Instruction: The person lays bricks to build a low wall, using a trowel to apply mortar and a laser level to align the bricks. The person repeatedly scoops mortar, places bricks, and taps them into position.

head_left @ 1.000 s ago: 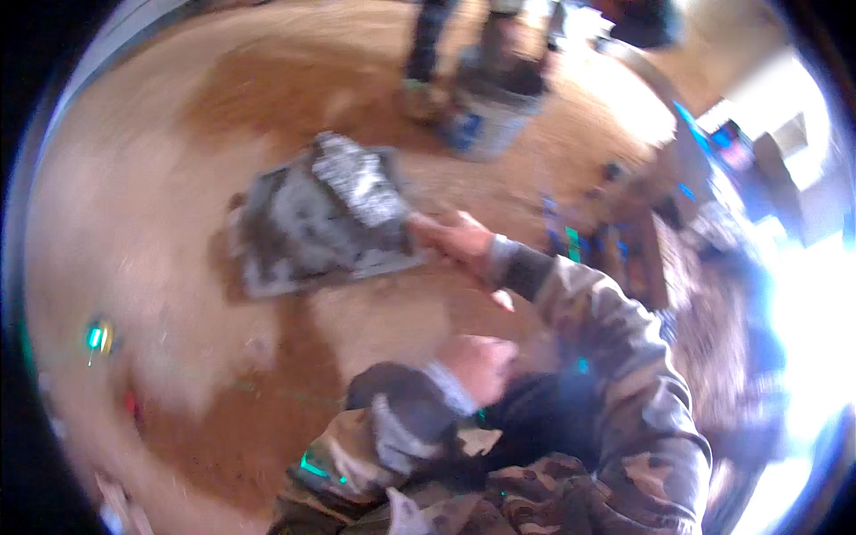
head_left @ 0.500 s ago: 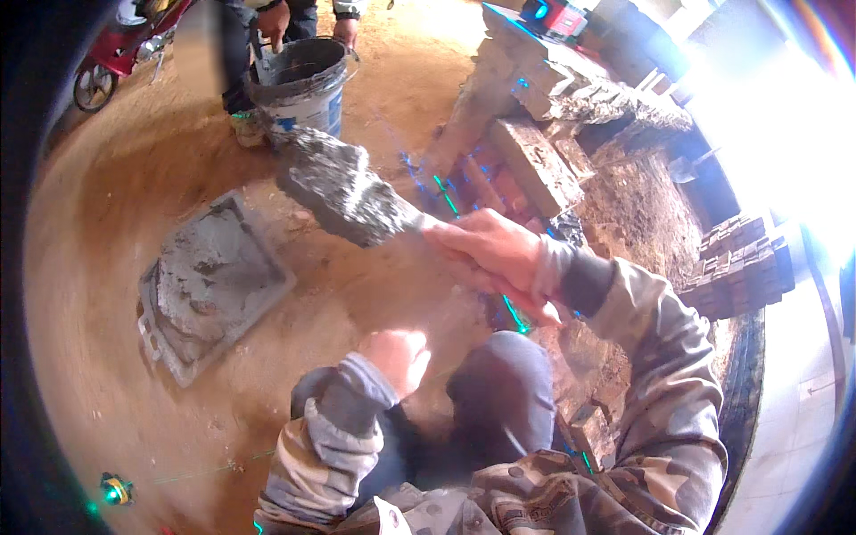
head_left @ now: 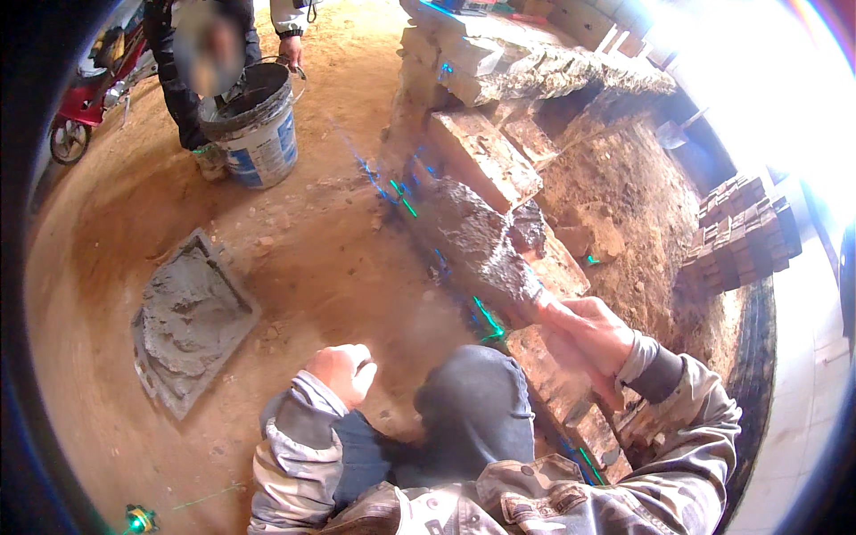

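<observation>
My right hand [head_left: 590,337] is closed around the handle of a trowel. Grey wet mortar [head_left: 471,239] heaps over the trowel's blade and hides most of it. The loaded blade is over the low brick course [head_left: 544,361], close to a large brick [head_left: 486,159] at its far end; whether it touches the bricks I cannot tell. My left hand [head_left: 343,373] is curled into a fist beside my bent knee, with nothing visible in it. On the ground at the left, a shallow tray [head_left: 252,314] holds a spread of grey mortar.
Another person stands at the far left, one hand [head_left: 291,52] at a mortar-smeared bucket [head_left: 260,147]. A rough brick wall [head_left: 499,76] rises at the back, and stacked bricks [head_left: 740,236] stand right. Green and blue laser lines cross the work; a glowing device [head_left: 140,519] sits lower left.
My right hand has swung the loaded trowel right and nearer, from over the ground to over the bricks. My left fist sits slightly further left. The view has shifted too.
</observation>
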Action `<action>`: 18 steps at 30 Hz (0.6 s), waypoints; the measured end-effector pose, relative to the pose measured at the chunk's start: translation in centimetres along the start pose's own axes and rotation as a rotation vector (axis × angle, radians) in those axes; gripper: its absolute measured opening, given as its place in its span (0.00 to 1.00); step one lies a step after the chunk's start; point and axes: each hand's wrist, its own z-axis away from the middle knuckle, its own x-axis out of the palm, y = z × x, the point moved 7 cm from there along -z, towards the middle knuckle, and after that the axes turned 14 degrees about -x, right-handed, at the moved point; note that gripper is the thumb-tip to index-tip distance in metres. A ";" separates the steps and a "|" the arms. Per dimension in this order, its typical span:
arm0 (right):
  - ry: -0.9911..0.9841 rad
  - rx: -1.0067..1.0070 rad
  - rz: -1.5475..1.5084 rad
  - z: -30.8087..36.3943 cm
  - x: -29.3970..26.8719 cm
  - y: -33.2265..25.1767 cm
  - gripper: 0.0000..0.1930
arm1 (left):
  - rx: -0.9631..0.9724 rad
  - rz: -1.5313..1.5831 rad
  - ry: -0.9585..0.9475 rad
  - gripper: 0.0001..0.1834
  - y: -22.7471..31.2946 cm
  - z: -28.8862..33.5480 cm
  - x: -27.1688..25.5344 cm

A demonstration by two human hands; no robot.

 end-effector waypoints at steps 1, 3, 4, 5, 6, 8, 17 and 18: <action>0.009 0.016 -0.008 0.3 -0.7 0.4 0.23 | -0.007 -0.013 -0.003 0.10 0.0 -0.2 0.0; 0.019 0.001 -0.039 0.7 -2.2 1.4 0.22 | -0.005 0.004 0.008 0.10 -0.1 -0.8 0.8; 0.029 -0.004 -0.042 0.7 -2.7 1.6 0.22 | -0.002 -0.006 0.014 0.10 -0.1 -1.1 1.1; 0.034 -0.010 -0.045 0.7 -3.2 1.7 0.22 | -0.002 -0.017 0.021 0.10 0.0 -1.3 1.4; 0.018 -0.023 -0.024 0.7 -3.5 1.4 0.22 | -0.005 -0.024 0.028 0.10 0.2 -1.4 1.6; 0.028 -0.015 -0.017 0.7 -4.0 1.5 0.22 | -0.015 -0.041 0.040 0.09 0.5 -1.6 1.7; -0.007 -0.009 -0.080 0.4 -4.9 2.5 0.21 | -0.077 -0.089 0.049 0.10 0.8 -2.0 1.9; -0.001 -0.018 -0.050 0.4 -5.2 1.9 0.21 | -0.072 -0.075 0.054 0.10 0.8 -2.0 1.8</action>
